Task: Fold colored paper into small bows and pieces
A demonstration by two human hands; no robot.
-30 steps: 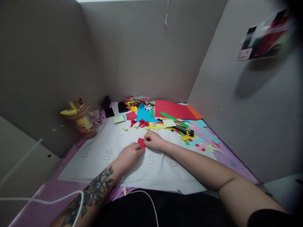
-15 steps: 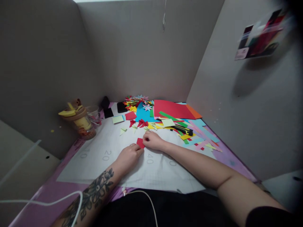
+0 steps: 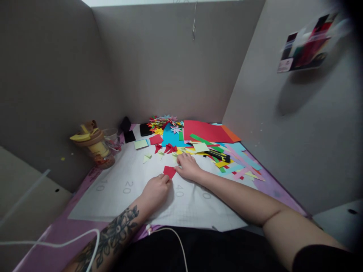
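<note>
A small red paper square (image 3: 169,171) lies on the white numbered sheet (image 3: 119,204) in front of me. My left hand (image 3: 157,189) is closed, its fingertips pinching the square's lower edge. On the right, my right hand (image 3: 187,166) has its thumb at the square's right corner, with the fingers apart from the thumb and reaching up the sheet. Just beyond the hands are pale green folded paper pieces (image 3: 147,158) and red folded paper pieces (image 3: 170,148). The fingertips of my right hand partly cover some of the green ones.
Paper strips and a yellow-black box cutter (image 3: 219,155) lie to the right, below large red paper (image 3: 204,130). Folded paper stars (image 3: 161,122) are piled at the back. A sticky-note-like pad (image 3: 141,144) and a cup (image 3: 100,149) stand left. Grey partitions (image 3: 170,68) surround the desk.
My right hand has opened from a pinch and shifted slightly right, uncovering more of the red square. My left hand stays at its lower edge.
</note>
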